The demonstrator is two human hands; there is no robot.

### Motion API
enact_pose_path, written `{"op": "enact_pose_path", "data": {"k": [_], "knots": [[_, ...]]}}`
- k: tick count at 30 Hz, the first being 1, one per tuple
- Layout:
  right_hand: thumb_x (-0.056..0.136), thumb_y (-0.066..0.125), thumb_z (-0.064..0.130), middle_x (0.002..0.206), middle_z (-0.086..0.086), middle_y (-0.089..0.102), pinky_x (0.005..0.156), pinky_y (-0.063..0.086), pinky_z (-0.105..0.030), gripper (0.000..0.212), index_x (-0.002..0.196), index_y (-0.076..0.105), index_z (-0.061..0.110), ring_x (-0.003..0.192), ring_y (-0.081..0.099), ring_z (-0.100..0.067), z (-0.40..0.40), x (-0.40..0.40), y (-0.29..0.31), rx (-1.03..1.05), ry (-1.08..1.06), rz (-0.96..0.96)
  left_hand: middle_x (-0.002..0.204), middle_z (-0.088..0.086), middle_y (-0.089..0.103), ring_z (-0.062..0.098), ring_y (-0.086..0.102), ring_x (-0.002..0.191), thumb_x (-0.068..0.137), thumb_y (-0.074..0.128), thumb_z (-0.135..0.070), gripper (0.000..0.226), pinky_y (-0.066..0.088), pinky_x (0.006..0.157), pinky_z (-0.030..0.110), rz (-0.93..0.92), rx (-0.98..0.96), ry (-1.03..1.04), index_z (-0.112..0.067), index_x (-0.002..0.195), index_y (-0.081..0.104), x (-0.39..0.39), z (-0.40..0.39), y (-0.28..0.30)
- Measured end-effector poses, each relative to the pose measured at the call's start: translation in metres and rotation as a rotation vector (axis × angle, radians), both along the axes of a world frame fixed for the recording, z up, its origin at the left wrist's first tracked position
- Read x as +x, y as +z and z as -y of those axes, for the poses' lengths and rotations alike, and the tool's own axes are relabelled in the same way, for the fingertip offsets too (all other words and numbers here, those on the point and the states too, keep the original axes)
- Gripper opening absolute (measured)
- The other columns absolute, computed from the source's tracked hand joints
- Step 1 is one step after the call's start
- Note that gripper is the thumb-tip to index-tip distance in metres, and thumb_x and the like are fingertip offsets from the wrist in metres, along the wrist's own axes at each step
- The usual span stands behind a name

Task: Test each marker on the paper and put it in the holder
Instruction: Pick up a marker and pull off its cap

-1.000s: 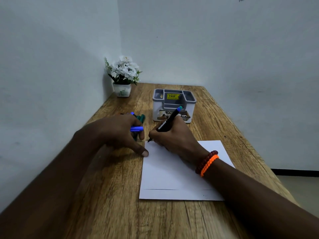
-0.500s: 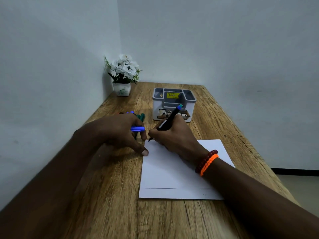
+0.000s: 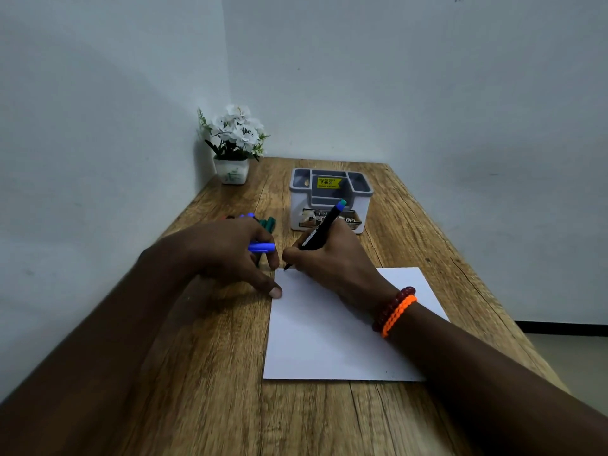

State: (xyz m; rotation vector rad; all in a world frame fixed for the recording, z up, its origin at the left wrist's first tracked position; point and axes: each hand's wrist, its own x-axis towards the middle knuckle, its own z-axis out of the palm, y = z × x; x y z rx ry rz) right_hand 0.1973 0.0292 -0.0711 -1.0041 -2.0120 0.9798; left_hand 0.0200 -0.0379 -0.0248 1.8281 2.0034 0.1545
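Observation:
My right hand (image 3: 332,261) grips a black marker (image 3: 324,227) with a teal end, its tip touching the far left corner of the white paper (image 3: 329,343). My left hand (image 3: 227,255) pinches a blue cap (image 3: 261,247) between its fingers, and its thumb presses the paper's left edge. Behind my left hand lie more markers (image 3: 267,223), green and blue, partly hidden. The grey holder (image 3: 330,195), with several compartments and a yellow price sticker, stands just beyond my right hand.
A small white pot of white flowers (image 3: 234,144) sits in the far left corner of the wooden table (image 3: 197,390). Walls close off the left and far sides. The table's right edge drops to the floor.
Almost nothing differs; the marker tip stays at the paper's far left corner and both hands hold their places.

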Motion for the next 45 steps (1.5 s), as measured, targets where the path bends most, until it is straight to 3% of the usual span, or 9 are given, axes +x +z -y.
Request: {"op": "enact_pose_path", "data": {"k": [6,10,13,17,25,29,33,37,45], "knots": [[0.085,0.084,0.023,0.093,-0.007,0.071,0.082,0.064,-0.048,0.031,0.09,0.054,0.025,0.089,0.073,-0.024,0.0012,0.003,0.0004,-0.034,0.008,-0.016,0.109,0.0,0.069,0.015,0.064,0.097,0.057,0.09,-0.057,0.05,0.054,0.087,0.042,0.004,0.0,0.002,-0.035,0.098,0.072,-0.0006,0.0004,-0.0001],[0.085,0.084,0.026,0.096,-0.006,0.072,0.083,0.064,-0.048,0.031,0.102,0.061,0.018,0.09,0.073,-0.021,-0.0028,0.0018,-0.0024,-0.029,-0.018,-0.002,0.109,-0.001,0.068,0.016,0.064,0.097,0.058,0.09,-0.057,0.049,0.054,0.088,0.043,0.004,0.001,-0.002,-0.036,0.099,0.071,0.0004,0.0003,0.0005],[0.082,0.085,0.027,0.087,-0.006,0.074,0.077,0.064,-0.05,0.029,0.099,0.069,0.009,0.083,0.074,-0.021,-0.0044,0.0004,-0.0034,-0.02,-0.025,0.007,0.107,-0.003,0.065,0.015,0.062,0.095,0.06,0.09,-0.055,0.049,0.053,0.086,0.04,0.006,0.002,-0.004,-0.037,0.101,0.071,0.0012,0.0009,0.0006],[0.083,0.084,0.026,0.083,-0.004,0.073,0.073,0.065,-0.043,0.022,0.091,0.069,0.012,0.079,0.073,-0.018,-0.003,0.0017,-0.0033,-0.003,-0.017,0.015,0.1,-0.005,0.064,0.014,0.061,0.092,0.06,0.09,-0.055,0.048,0.051,0.081,0.036,0.013,0.004,-0.01,-0.037,0.101,0.072,0.0006,0.0007,0.0001],[0.083,0.086,0.029,0.098,-0.004,0.072,0.082,0.065,-0.046,0.042,0.112,0.06,0.013,0.09,0.073,-0.019,-0.004,0.0012,-0.0054,-0.037,-0.042,-0.016,0.108,-0.001,0.065,0.015,0.061,0.095,0.061,0.09,-0.054,0.049,0.053,0.085,0.04,0.015,0.0,-0.019,-0.036,0.103,0.072,0.0014,0.0012,0.0007],[0.084,0.084,0.029,0.094,-0.004,0.071,0.08,0.065,-0.043,0.035,0.106,0.061,0.016,0.089,0.072,-0.019,-0.0039,0.0018,-0.0047,-0.019,-0.036,0.0,0.111,0.0,0.066,0.016,0.062,0.097,0.061,0.09,-0.055,0.05,0.054,0.088,0.042,0.011,-0.004,-0.016,-0.036,0.103,0.072,0.0011,0.001,0.0005],[0.086,0.083,0.028,0.094,-0.001,0.068,0.077,0.063,-0.037,0.032,0.097,0.053,0.024,0.089,0.07,-0.019,-0.0032,0.0028,-0.0038,-0.015,-0.021,0.011,0.111,-0.001,0.065,0.016,0.062,0.097,0.061,0.089,-0.055,0.049,0.054,0.088,0.042,0.004,-0.008,-0.019,-0.036,0.103,0.071,0.0013,-0.0002,-0.0001],[0.084,0.084,0.033,0.095,-0.005,0.072,0.065,0.054,-0.028,0.039,0.109,0.064,0.01,0.088,0.072,-0.02,-0.0069,0.0008,-0.0082,-0.021,-0.067,-0.007,0.11,-0.003,0.065,0.014,0.061,0.097,0.062,0.09,-0.055,0.047,0.052,0.087,0.039,0.007,0.001,-0.022,-0.037,0.101,0.072,0.0001,-0.0006,-0.0007],[0.083,0.084,0.032,0.095,-0.006,0.071,0.075,0.064,-0.041,0.039,0.108,0.061,0.012,0.089,0.072,-0.022,-0.0065,0.0017,-0.0076,-0.004,-0.064,0.002,0.11,0.002,0.068,0.017,0.064,0.095,0.063,0.09,-0.052,0.046,0.052,0.079,0.035,0.024,-0.003,-0.034,-0.034,0.102,0.072,0.0006,-0.0015,-0.0006]]}}
